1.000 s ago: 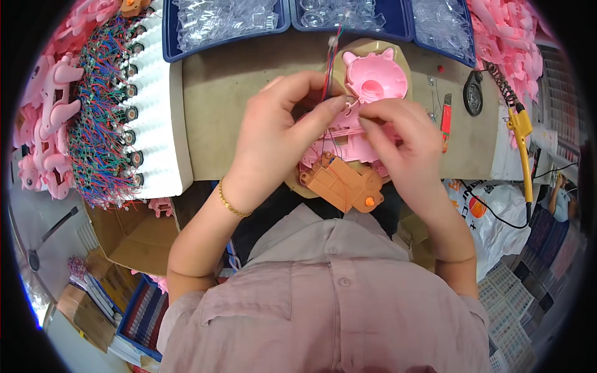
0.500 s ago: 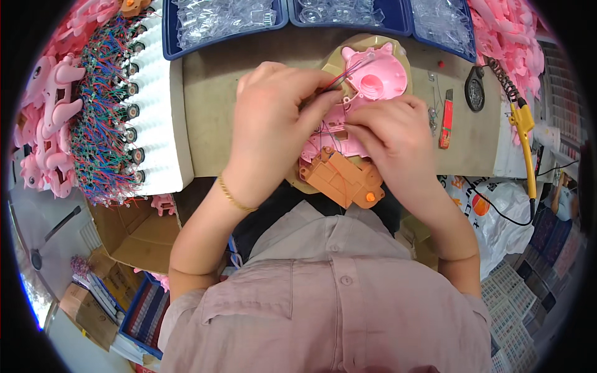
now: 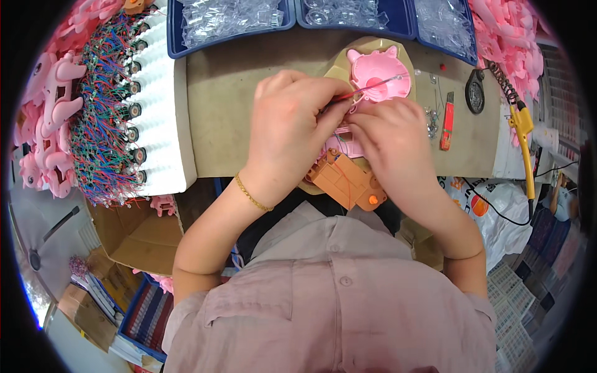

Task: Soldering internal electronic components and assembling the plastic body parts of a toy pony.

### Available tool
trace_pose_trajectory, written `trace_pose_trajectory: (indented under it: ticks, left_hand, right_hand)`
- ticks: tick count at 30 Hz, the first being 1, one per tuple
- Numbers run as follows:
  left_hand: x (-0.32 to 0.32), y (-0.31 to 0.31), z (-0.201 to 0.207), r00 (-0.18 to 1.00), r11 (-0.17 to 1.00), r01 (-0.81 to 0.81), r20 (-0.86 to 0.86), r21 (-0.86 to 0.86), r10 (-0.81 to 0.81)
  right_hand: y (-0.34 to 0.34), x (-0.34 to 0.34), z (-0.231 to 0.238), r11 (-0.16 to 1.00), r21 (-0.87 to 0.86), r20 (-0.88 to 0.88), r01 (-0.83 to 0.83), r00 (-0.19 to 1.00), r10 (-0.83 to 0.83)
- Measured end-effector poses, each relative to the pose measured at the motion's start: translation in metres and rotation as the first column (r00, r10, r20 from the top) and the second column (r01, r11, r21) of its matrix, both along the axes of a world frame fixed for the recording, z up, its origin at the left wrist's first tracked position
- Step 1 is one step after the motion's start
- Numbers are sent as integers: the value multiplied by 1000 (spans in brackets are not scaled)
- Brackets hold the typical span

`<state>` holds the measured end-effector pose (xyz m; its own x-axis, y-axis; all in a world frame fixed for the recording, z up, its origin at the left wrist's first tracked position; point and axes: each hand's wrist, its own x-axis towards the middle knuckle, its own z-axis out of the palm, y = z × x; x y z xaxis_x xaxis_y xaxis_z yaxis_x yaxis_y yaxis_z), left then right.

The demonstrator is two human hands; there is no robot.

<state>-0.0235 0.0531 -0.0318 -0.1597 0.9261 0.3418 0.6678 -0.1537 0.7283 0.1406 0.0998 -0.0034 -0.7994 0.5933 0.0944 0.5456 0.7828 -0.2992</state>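
Note:
My left hand (image 3: 287, 121) is closed in a pinch on thin red wires (image 3: 368, 90), whose clear tip reaches over the head part of a pink animal-shaped toy shell (image 3: 367, 65). Close beside it, the fingers of my right hand (image 3: 398, 133) are pressed together over the shell's middle. What they hold there is hidden by the hand. An orange plastic box (image 3: 342, 181) with an orange knob and a loose wire sits at the shell's near end. Under the shell lies a tan holder (image 3: 339, 65), jutting past the table's near edge.
Blue trays (image 3: 292, 25) of clear plastic parts line the far side. On the left, a white foam block (image 3: 165, 124) bears wired round parts. To the right lie a red cutter (image 3: 446, 124), a black oval part (image 3: 475, 90) and a yellow tool (image 3: 523, 127) on a coiled cord.
Both hands have shifted slightly right, along with the shell and orange box. The wires in my left hand now slant lower, their tip further right over the shell's head part.

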Motion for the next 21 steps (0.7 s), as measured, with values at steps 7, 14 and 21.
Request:
trace_pose_trajectory:
  ticks: [7,14,21]
  left_hand:
    - [1,-1,2,1000,1000,-7,31,-12,7]
    - [2,5,5,998,999,11,65,-45,-8]
    - [4,5,8,973,992,33,230,-122,-4]
  right_hand:
    - [7,3,4,991,-134,-123,-5,992,-11]
    - [9,0,1,994,-104,-55,-8,998,2]
    - [1,-4,5,1000,10,18,-11,1000,11]
